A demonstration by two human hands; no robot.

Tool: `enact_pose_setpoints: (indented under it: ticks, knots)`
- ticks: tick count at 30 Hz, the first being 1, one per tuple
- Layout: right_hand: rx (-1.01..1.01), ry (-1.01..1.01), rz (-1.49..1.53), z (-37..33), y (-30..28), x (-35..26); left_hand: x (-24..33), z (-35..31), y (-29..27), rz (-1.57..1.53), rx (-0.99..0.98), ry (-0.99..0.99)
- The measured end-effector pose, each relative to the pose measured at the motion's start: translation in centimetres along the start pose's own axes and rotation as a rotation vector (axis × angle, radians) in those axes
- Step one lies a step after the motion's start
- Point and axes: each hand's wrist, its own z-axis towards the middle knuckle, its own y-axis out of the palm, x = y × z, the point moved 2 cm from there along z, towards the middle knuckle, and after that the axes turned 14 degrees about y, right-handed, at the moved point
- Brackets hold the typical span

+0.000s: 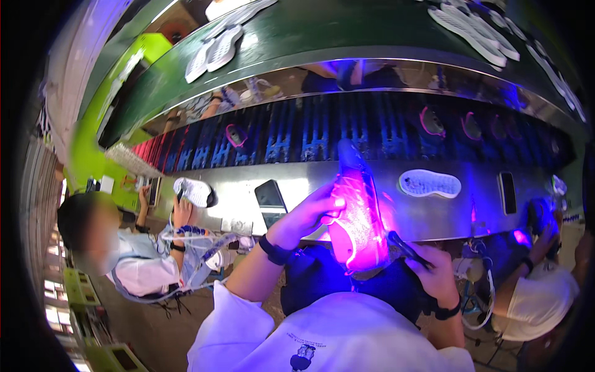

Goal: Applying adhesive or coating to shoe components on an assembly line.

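Note:
A shoe upper (356, 232) glows pink and violet under coloured light, its toe pointing away over the bench edge. My left hand (310, 214) grips its left side, thumb across the surface. To the right, my right hand (436, 273) is closed around a slim black-handled tool (409, 249). The tool's tip comes close to the shoe's right side; in the glare I cannot tell whether they touch. A white shoe sole (429, 184) lies on the metal bench beyond my right hand.
Across the metal bench (372, 214) run a dark conveyor (297, 139) carrying uppers and a green shelf (347, 37) with white soles. Dark phones lie left (271, 199) and right (507, 193). A person (145, 248) handles a shoe at left; another (533, 297) works at right.

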Motion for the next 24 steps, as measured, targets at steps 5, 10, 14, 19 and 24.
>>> enact_pose_setpoints:
  ticks: [5,10,14,19,24]
  knots:
    - [0.177,0.073,0.045,1.3,-0.7,3.6,0.4,1.7,-2.0,0.293,0.235,-0.005]
    - [0.198,0.405,0.302,1.9,-2.7,7.0,4.6,9.0,-8.9,1.034,0.411,-0.053]
    - [0.252,0.379,0.322,1.8,-2.8,7.9,11.0,14.0,-13.8,1.639,0.500,-0.314]
    - [0.270,0.419,0.285,1.0,-3.2,9.7,10.0,20.3,-23.7,1.781,0.611,-0.030]
    - [0.325,0.480,0.246,0.7,-2.2,10.6,5.9,22.7,-26.6,1.776,0.800,-0.305]
